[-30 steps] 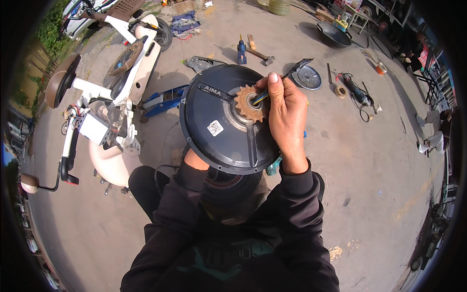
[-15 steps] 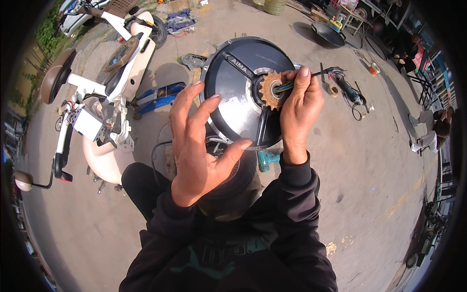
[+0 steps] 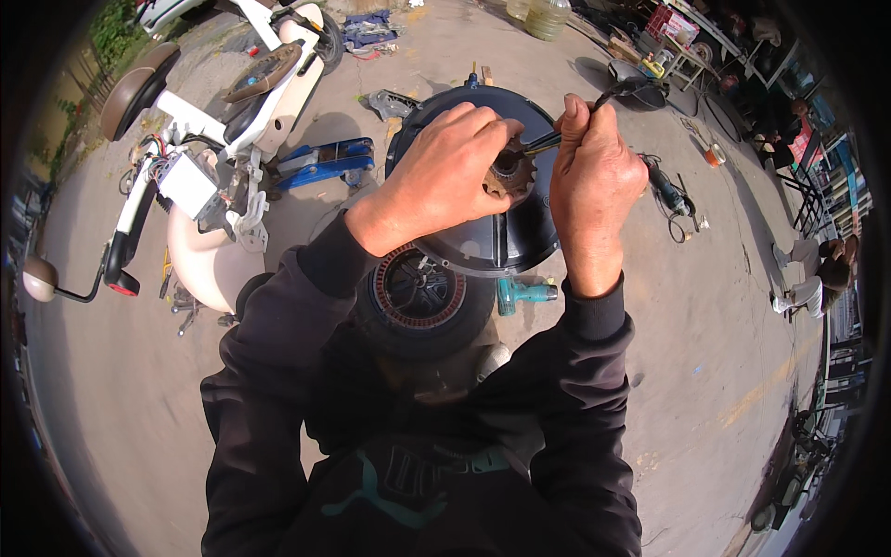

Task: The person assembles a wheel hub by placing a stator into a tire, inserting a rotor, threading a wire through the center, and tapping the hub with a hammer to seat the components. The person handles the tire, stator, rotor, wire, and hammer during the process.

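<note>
In front of me is a round black motor cover (image 3: 469, 243) with raised ribs. A rusty toothed sprocket (image 3: 522, 183) sits at its centre. My left hand (image 3: 441, 174) reaches across the cover, its fingers and thumb closed round the sprocket's left side, hiding part of it. Dark wires (image 3: 543, 144) run out of the sprocket's middle. My right hand (image 3: 597, 186) pinches them between thumb and forefinger, and a black cable end sticks out beyond the grip. Under the cover's near edge lies a wheel (image 3: 422, 290) with a copper-coloured ring inside its rim.
A teal power drill (image 3: 522, 292) lies right of the wheel. To the left stands a partly stripped white scooter (image 3: 200, 190), with a blue metal part (image 3: 325, 165) beside it. A corded tool (image 3: 668, 190) lies on the right. Another person (image 3: 821, 269) is at the far right.
My left hand, spread open over the cover before, has moved right and closed on the sprocket. My right hand has shifted slightly up and right, drawing the wires outward.
</note>
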